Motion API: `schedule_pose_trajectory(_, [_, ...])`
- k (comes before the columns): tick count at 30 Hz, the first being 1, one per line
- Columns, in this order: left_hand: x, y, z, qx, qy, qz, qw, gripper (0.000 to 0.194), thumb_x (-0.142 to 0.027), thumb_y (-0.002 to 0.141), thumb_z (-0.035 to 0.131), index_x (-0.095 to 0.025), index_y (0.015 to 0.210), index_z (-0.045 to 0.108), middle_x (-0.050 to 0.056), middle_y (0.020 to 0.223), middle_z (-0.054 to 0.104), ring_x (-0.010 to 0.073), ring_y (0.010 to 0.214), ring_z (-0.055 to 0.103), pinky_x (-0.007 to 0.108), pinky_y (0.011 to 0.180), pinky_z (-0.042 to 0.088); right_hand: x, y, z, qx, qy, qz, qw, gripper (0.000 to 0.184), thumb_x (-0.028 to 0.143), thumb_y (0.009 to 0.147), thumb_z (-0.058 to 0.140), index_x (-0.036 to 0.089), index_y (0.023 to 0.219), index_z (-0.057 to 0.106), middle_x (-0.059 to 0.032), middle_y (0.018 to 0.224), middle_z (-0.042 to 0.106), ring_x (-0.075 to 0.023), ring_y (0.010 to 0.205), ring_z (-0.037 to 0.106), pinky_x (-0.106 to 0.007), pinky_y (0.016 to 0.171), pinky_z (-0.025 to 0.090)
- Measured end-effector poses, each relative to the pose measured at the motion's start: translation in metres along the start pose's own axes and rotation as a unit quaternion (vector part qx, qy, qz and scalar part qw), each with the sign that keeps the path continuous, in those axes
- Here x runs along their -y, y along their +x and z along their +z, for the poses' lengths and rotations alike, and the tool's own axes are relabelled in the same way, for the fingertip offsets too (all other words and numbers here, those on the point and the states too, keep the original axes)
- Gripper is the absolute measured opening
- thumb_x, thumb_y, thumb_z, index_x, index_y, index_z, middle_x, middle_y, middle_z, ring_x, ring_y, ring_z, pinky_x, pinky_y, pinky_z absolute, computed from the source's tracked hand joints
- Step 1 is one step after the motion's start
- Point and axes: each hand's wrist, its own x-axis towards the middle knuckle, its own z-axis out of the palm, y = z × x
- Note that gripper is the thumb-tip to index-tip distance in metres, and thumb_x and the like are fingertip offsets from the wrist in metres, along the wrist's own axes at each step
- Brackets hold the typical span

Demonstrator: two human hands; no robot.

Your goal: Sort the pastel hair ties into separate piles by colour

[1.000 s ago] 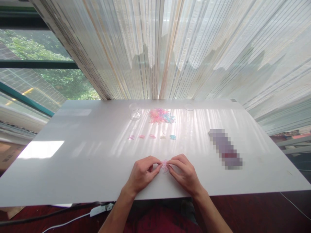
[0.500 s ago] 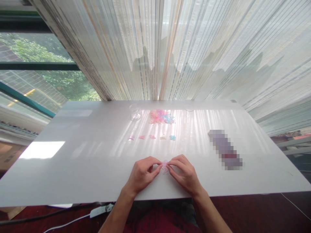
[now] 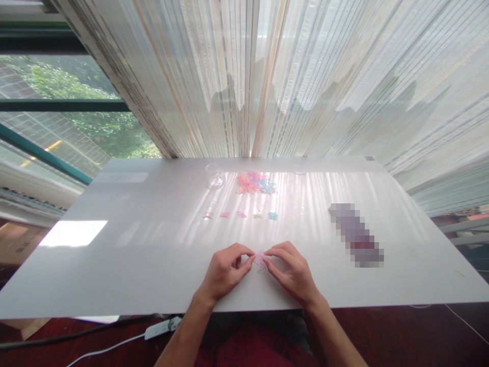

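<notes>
Your left hand [image 3: 226, 266] and right hand [image 3: 292, 266] pinch pale pink bits [image 3: 260, 259], grips nearly closed, nearer you than the colourful pile [image 3: 252, 182]. Clear dish [image 3: 217, 180] left of pile.

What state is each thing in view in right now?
Left hand: pinched at the left edge of the pale pink bunch.
Right hand: pinched at its right edge.
Colourful pile: heaped loosely.
Five small clusters: laid in a row.
Clear round container: lidded or not, unclear.
Strip blinds: hanging down.
Power strip: cable attached.
</notes>
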Motion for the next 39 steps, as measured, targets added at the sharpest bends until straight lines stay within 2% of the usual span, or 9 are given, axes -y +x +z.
schedule_pose_trajectory(4, [0.0004, -0.0002, 0.0001, -0.018, -0.009, 0.006, 1.000, 0.011, -0.024, 0.095, 0.063, -0.018, 0.096, 0.072, 0.002, 0.082, 0.071, 0.0090, 0.059, 0.054, 0.020, 0.057, 0.048, -0.0001, -0.0006, -0.0002, 0.001, 0.003, 0.009, 1.000, 0.012, 0.018, 0.093, 0.068, 0.024, 0.103, 0.071, -0.0048, 0.089, 0.070, -0.0199, 0.084, 0.066, -0.034, 0.072, 0.059])
schedule_pose_trajectory(15, [0.0015, -0.0011, 0.0008, 0.009, -0.006, 0.015, 1.000, 0.016, -0.026, 0.098, 0.060, -0.018, 0.097, 0.073, 0.003, 0.082, 0.072, 0.0097, 0.059, 0.054, 0.021, 0.057, 0.047, 0.0035, 0.0007, -0.0016, 0.006, -0.001, -0.004, 1.000, 0.011, 0.023, 0.093, 0.068, 0.024, 0.103, 0.073, -0.0053, 0.087, 0.069, -0.0201, 0.081, 0.067, -0.034, 0.069, 0.061])
schedule_pose_trajectory(30, [-0.0029, 0.0005, 0.0000, 0.001, -0.002, 0.016, 1.000, 0.011, -0.024, 0.095, 0.064, -0.019, 0.096, 0.073, 0.002, 0.080, 0.071, 0.0094, 0.058, 0.052, 0.020, 0.056, 0.046, 0.0000, -0.0013, -0.0003, 0.005, 0.014, -0.013, 1.000, 0.015, 0.017, 0.095, 0.066, 0.025, 0.105, 0.074, -0.0044, 0.087, 0.069, -0.0189, 0.081, 0.065, -0.032, 0.069, 0.059])
schedule_pose_trajectory(39, [0.0017, -0.0007, 0.0012, 0.010, -0.020, 0.015, 1.000, 0.009, -0.020, 0.094, 0.065, -0.020, 0.096, 0.073, 0.001, 0.082, 0.072, 0.0093, 0.060, 0.053, 0.021, 0.058, 0.046, -0.0030, -0.0033, 0.0001, 0.010, 0.020, -0.006, 1.000, 0.016, 0.016, 0.094, 0.066, 0.024, 0.106, 0.074, -0.0046, 0.089, 0.068, -0.0185, 0.082, 0.065, -0.032, 0.071, 0.059])
